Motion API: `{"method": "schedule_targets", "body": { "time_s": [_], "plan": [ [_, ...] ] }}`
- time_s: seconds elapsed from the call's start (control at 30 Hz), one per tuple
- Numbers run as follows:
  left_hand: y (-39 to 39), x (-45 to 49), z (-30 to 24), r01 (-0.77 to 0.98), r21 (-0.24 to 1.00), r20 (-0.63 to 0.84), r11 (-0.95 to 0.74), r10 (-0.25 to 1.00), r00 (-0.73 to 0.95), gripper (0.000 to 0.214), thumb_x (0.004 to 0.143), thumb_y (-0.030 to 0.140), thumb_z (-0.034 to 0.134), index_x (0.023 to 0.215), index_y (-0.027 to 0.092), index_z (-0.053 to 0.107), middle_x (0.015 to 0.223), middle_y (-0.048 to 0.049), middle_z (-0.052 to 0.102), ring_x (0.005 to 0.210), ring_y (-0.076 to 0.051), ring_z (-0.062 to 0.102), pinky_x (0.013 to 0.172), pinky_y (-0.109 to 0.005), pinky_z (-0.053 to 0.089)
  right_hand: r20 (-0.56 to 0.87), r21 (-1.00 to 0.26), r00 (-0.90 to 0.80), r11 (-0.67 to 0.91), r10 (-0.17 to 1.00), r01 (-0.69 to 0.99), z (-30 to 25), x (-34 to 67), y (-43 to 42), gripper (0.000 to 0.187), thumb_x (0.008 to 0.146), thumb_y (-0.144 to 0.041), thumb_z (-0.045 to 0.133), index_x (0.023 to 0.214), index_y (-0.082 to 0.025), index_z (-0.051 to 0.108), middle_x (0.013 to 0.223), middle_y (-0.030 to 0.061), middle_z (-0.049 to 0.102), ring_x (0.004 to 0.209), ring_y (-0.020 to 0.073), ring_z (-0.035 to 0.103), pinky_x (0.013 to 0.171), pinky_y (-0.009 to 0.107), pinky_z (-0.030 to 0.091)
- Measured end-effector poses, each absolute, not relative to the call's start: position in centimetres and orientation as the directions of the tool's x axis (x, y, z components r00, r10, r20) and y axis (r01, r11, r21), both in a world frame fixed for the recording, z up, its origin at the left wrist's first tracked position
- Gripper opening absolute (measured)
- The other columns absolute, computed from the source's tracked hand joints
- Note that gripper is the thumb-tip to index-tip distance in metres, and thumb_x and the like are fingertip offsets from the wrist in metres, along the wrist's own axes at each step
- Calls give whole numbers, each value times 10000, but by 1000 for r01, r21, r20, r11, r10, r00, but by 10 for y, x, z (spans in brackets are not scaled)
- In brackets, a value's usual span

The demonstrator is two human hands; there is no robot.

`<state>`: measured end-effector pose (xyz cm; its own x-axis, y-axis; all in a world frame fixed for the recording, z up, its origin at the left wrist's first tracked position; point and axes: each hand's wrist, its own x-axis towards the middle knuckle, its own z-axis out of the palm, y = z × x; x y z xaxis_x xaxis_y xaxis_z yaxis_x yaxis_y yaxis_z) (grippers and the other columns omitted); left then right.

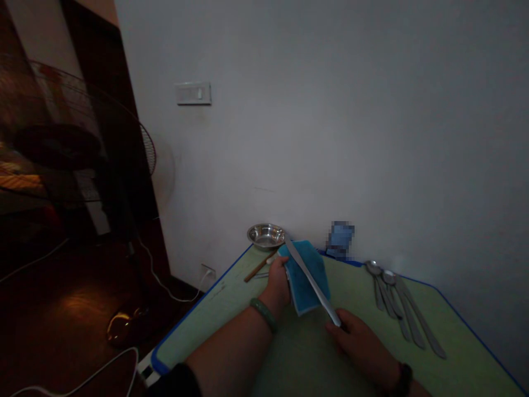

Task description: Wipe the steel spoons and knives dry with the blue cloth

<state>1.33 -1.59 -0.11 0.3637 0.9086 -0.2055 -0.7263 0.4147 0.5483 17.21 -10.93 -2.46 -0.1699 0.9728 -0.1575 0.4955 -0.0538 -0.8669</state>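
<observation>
While the right hand clenches a table knife, the fingers of the left hand grasp a blue cloth.

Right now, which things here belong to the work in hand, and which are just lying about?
In use: left hand on blue cloth; right hand holding steel knife.
Lying about: steel bowl, spoons, wooden stick, standing fan.

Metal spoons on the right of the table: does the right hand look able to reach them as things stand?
Probably yes: the right hand lies close beside the metal spoons with nothing visible between them, though it is at the end of the long metal blade.
</observation>
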Motion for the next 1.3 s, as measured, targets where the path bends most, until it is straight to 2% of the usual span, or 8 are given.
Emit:
{"method": "schedule_targets", "body": {
  "time_s": [0.2, 0.67, 0.93, 1.17, 1.3],
  "plan": [
    [-14, 13, -3, -751, 532, -181, 391, 919, 351, 502, 671, 364, 403, 990, 16, 573, 793, -178, 664, 793, -321, 610, 814, -482, 401, -158, -871, -177, -52, 971, 489, -26, 174, -109, 264, 752, -425, 440, 758, -171, 511, 601, -36, 466, 550, 95, 443, 495, 192, 343],
    [-12, 12, -3, -793, 481, -190, 373, 928, 321, 509, 687, 368, 403, 1030, 23, 553, 851, -184, 653, 860, -346, 586, 827, -524, 369, -137, -864, -144, -47, 980, 501, -25, 174, -109, 288, 751, -448, 432, 685, -176, 501, 534, -49, 418, 506, 90, 408, 477, 199, 311],
    [-10, 9, 1, -828, 464, -214, 316, 947, 241, 478, 687, 369, 393, 1010, 62, 566, 823, -159, 659, 825, -325, 600, 823, -515, 384, -86, -845, -107, -16, 991, 535, -21, 174, -110, 282, 772, -441, 391, 651, -192, 445, 523, -56, 417, 518, 97, 421, 517, 209, 331],
    [-4, 7, -3, -878, 374, -248, 297, 945, 214, 425, 691, 361, 429, 986, 101, 588, 828, -114, 670, 814, -278, 613, 847, -446, 397, -129, -873, -126, -53, 984, 485, -23, 177, -111, 336, 778, -479, 361, 657, -186, 472, 531, -57, 388, 491, 82, 376, 470, 193, 300],
    [-2, 7, -5, -897, 329, -235, 294, 946, 223, 396, 700, 345, 433, 963, 100, 598, 795, -106, 675, 797, -266, 620, 828, -435, 414, -158, -865, -148, -65, 976, 498, -31, 179, -109, 320, 762, -464, 404, 626, -184, 479, 525, -56, 383, 478, 75, 353, 446, 191, 266]
  ]
}}
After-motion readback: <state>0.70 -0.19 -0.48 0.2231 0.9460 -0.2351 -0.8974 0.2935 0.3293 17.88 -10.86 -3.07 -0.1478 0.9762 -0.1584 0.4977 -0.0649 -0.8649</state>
